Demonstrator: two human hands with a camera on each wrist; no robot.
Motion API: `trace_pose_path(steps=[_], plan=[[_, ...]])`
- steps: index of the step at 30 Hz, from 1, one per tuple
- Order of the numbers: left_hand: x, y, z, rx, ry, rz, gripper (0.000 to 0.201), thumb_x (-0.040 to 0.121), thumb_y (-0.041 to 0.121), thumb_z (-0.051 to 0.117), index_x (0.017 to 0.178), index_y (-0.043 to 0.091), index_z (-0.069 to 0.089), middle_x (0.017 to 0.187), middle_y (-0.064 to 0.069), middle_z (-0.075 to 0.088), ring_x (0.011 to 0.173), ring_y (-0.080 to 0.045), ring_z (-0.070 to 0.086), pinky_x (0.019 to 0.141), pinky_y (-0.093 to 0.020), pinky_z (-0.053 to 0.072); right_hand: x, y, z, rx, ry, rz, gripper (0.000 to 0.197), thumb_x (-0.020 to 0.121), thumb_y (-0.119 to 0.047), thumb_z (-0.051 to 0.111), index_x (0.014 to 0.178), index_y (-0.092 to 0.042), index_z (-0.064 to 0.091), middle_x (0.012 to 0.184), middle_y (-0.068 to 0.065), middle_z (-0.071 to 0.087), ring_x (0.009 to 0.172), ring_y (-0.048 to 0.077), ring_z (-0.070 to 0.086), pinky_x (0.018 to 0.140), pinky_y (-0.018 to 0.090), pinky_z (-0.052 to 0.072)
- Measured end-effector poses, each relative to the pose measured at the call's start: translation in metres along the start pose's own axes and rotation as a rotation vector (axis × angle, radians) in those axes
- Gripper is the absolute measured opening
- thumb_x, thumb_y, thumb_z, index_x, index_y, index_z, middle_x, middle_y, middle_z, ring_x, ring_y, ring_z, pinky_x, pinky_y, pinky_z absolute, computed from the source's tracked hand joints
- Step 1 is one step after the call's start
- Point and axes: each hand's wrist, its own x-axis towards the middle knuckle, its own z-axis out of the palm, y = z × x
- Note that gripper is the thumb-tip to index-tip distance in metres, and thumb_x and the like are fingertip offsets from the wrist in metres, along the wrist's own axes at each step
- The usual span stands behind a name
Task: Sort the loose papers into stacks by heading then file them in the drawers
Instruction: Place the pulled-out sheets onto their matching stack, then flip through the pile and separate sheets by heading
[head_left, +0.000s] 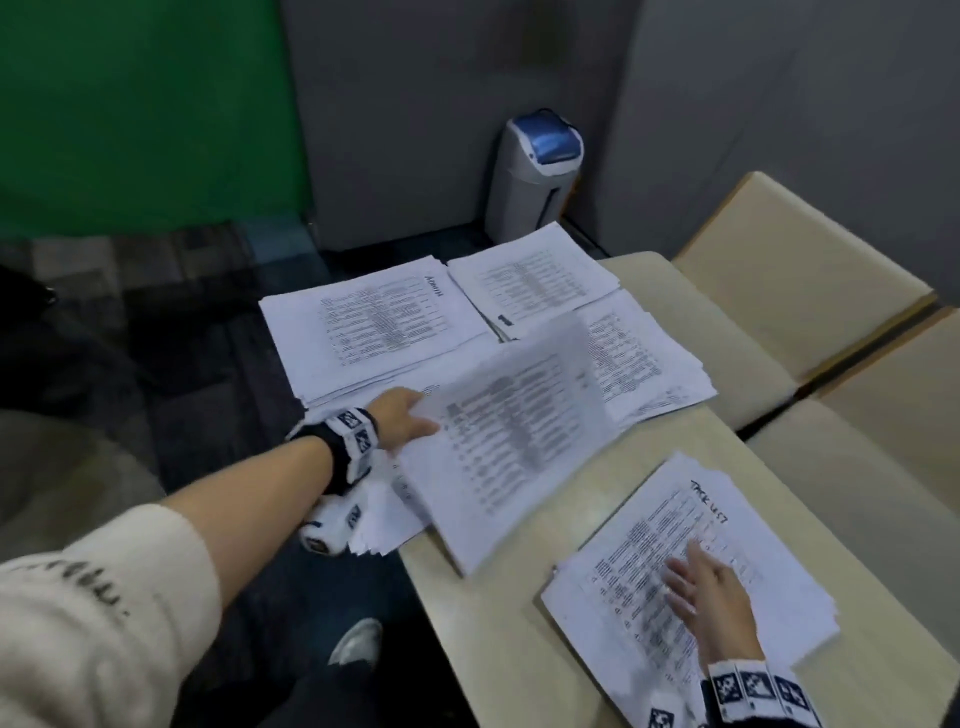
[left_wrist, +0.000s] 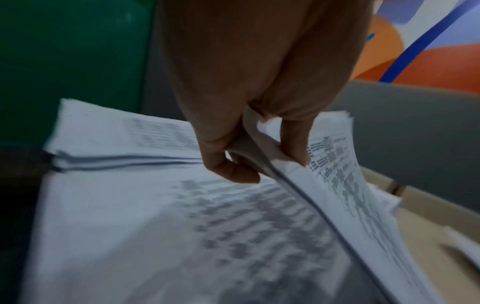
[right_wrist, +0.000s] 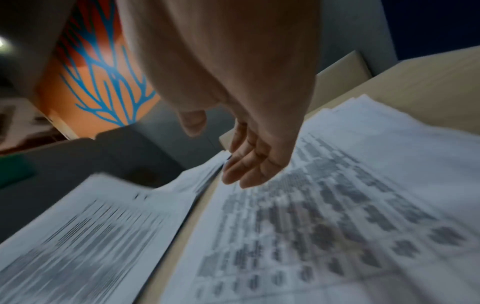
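Observation:
My left hand pinches the edge of a printed sheet between thumb and fingers and holds it lifted and blurred over the loose pile at the table's left edge. In the left wrist view the left hand grips that sheet above the pile. My right hand lies flat with straight fingers on the near stack headed "Task list". The right wrist view has the same right hand on this stack. Three more stacks lie at the far end: one headed "Admin", one behind it, one to the right.
The beige table meets other beige tables on the right. A grey and blue bin stands on the floor by the wall beyond the stacks. Dark carpet and my shoe lie to the left of the table.

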Motion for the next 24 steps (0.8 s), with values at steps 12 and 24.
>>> trace_pose_path(steps=[12, 24], plan=[[0.05, -0.019, -0.026, 0.636, 0.201, -0.069, 0.057, 0.091, 0.044, 0.061, 0.132, 0.009, 0.041, 0.13, -0.011, 0.05, 0.119, -0.028, 0.05, 0.098, -0.042, 0.045, -0.007, 0.049, -0.041, -0.233, 0.241, 0.281, 0.028, 0.093, -0.027, 0.068, 0.097, -0.001, 0.06, 0.083, 0.013, 0.065, 0.07, 0.025, 0.059, 0.066, 0.034, 0.051], [0.061, 0.159, 0.131, 0.249, -0.328, 0.355, 0.033, 0.095, 0.033, 0.061, 0.118, 0.01, 0.057, 0.121, -0.008, 0.062, 0.108, -0.026, 0.058, 0.088, -0.032, 0.048, -0.01, 0.064, -0.089, -0.298, 0.398, 0.307, 0.017, 0.091, -0.017, 0.068, 0.097, -0.002, 0.063, 0.1, 0.015, 0.061, 0.093, 0.029, 0.054, 0.092, 0.038, 0.042]])
